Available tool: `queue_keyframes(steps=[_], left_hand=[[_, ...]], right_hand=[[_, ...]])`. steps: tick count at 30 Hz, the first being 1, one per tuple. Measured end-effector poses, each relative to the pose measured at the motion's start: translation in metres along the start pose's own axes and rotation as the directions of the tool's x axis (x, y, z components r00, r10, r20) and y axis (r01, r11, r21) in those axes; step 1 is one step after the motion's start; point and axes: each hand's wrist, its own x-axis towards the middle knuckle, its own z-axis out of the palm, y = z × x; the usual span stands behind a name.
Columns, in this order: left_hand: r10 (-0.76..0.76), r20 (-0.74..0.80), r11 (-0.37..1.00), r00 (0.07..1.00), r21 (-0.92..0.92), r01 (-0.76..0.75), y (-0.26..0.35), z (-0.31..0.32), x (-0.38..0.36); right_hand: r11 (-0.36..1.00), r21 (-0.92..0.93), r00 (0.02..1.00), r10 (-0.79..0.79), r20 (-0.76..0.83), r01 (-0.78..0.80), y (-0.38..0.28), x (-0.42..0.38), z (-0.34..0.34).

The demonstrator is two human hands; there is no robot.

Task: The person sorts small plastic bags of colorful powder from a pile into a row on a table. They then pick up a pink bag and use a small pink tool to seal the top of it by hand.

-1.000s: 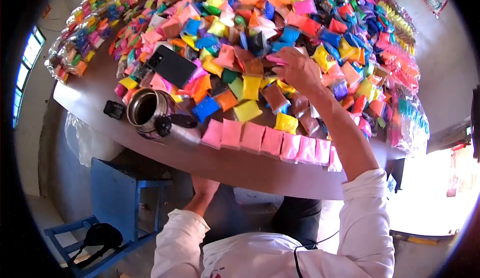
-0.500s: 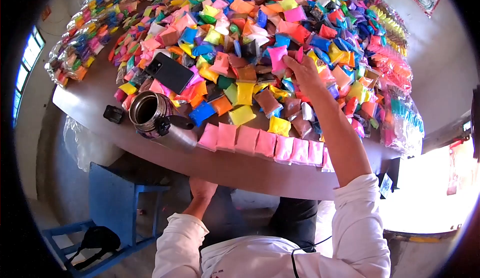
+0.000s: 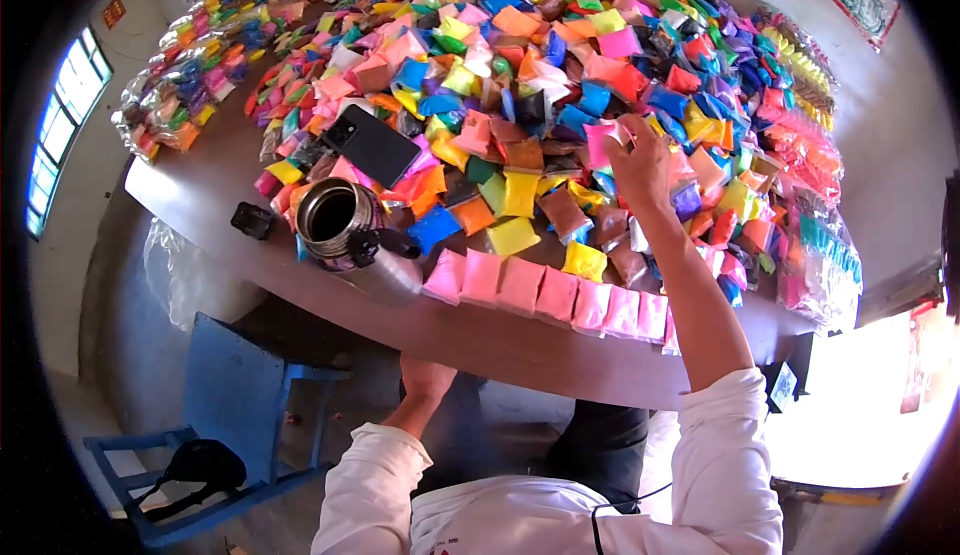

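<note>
Over the right part of the pile of colored packets (image 3: pixel 520 195), my right hand (image 3: pixel 640 160) has its fingers closed on a pink packet (image 3: pixel 600 145). Below it, along the table's near edge, runs a row of pink packets (image 3: pixel 520 283) laid side by side. My left hand (image 3: pixel 428 377) hangs at the table's near edge, partly under it, with its fingers hidden. Left of the row lies an open metal flask (image 3: pixel 335 217), and a black phone (image 3: pixel 372 145) rests on the packets behind it.
A small black lid (image 3: pixel 252 220) sits on the table (image 3: pixel 165 183) at left. Clear bags of packets stand at the right (image 3: pixel 820 245) and far left (image 3: pixel 150 120). A blue chair (image 3: pixel 235 375) holding a black bag (image 3: pixel 205 465) is at lower left.
The whole view has shifted, so the table sits a little further right and lower. My right hand still has the pink packet, with the fingers bent differently around it.
</note>
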Motion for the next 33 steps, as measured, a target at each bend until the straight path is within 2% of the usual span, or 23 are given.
queue_keyframes(steps=[1,2,4,6,7,9,10,12,13,14,17,18,20,21,22,24,25,27,28,31,33], left_hand=[[-0.007,-0.003,1.0,1.0,0.002,0.007,-0.001,0.001,0.001],[0.024,-0.019,0.998,1.0,0.05,-0.023,-0.001,0.002,0.001],[0.055,-0.035,0.994,0.998,0.099,-0.052,-0.002,0.004,0.001],[0.145,-0.136,0.983,0.98,0.136,-0.126,-0.001,0.006,0.001],[0.142,-0.137,0.983,0.98,0.137,-0.124,-0.001,0.005,0.002],[0.154,-0.136,0.985,0.979,0.093,-0.142,-0.002,0.002,0.0],[0.152,-0.136,0.986,0.979,0.096,-0.139,-0.002,0.0,0.0],[0.234,-0.255,0.964,0.938,0.183,-0.19,-0.002,-0.002,0.0],[0.233,-0.254,0.964,0.939,0.185,-0.19,-0.002,-0.003,0.0],[0.228,-0.245,0.967,0.942,0.171,-0.189,-0.002,-0.004,0.001],[0.207,-0.239,0.973,0.949,0.149,-0.175,-0.005,-0.006,-0.002],[0.196,-0.246,0.976,0.949,0.139,-0.166,-0.005,-0.006,-0.002],[0.204,-0.267,0.976,0.942,0.134,-0.174,-0.005,-0.008,-0.001],[0.216,-0.287,0.974,0.933,0.129,-0.186,-0.005,-0.009,-0.001],[0.215,-0.285,0.974,0.934,0.127,-0.186,-0.005,-0.009,-0.001],[0.257,-0.248,0.959,0.934,0.186,-0.215,-0.004,-0.01,-0.002],[0.258,-0.25,0.959,0.933,0.184,-0.216,-0.005,-0.01,-0.001],[0.233,-0.238,0.966,0.943,0.168,-0.196,-0.005,-0.008,-0.001],[0.233,-0.24,0.966,0.942,0.166,-0.196,-0.005,-0.008,-0.001],[0.217,-0.239,0.969,0.946,0.167,-0.181,-0.006,-0.007,-0.001],[0.185,-0.225,0.978,0.957,0.134,-0.158,-0.006,-0.005,-0.002]], right_hand=[[0.996,0.022,0.996,-0.084,-0.034,0.085,-0.002,0.0,0.002],[0.996,0.027,0.996,-0.087,-0.032,0.088,-0.005,-0.004,0.006],[0.988,0.067,0.949,-0.153,0.274,0.14,-0.036,-0.017,0.007],[0.916,0.182,0.869,-0.398,0.294,0.358,-0.037,-0.031,0.033],[0.915,0.185,0.868,-0.4,0.294,0.359,-0.047,-0.037,0.039],[0.843,0.262,0.768,-0.537,0.349,0.47,-0.064,-0.047,0.052],[0.842,0.266,0.768,-0.538,0.348,0.469,-0.068,-0.047,0.058],[0.812,0.075,0.7,-0.541,0.466,0.579,-0.071,-0.044,0.068],[0.858,0.021,0.708,-0.437,0.554,0.513,-0.073,-0.037,0.067],[0.858,0.022,0.707,-0.438,0.555,0.513,-0.069,-0.03,0.07],[0.811,0.081,0.723,-0.557,0.408,0.579,-0.046,-0.008,0.073],[0.812,0.055,0.75,-0.56,0.352,0.581,-0.043,-0.001,0.074],[0.855,0.011,0.778,-0.477,0.41,0.518,-0.037,0.017,0.076],[0.845,0.051,0.755,-0.501,0.423,0.532,-0.031,0.026,0.074],[0.86,0.006,0.799,-0.476,0.366,0.51,-0.025,0.033,0.079],[0.824,-0.017,0.798,-0.544,0.26,0.567,-0.015,0.046,0.077],[0.823,-0.019,0.797,-0.545,0.26,0.568,-0.022,0.049,0.069],[0.905,-0.08,0.843,-0.353,0.406,0.417,-0.034,0.056,0.055],[0.904,-0.081,0.843,-0.354,0.406,0.419,-0.032,0.058,0.056],[0.916,-0.088,0.9,-0.36,0.245,0.39,-0.018,0.067,0.058],[0.933,-0.053,0.911,-0.333,0.245,0.355,-0.007,0.071,0.054]])
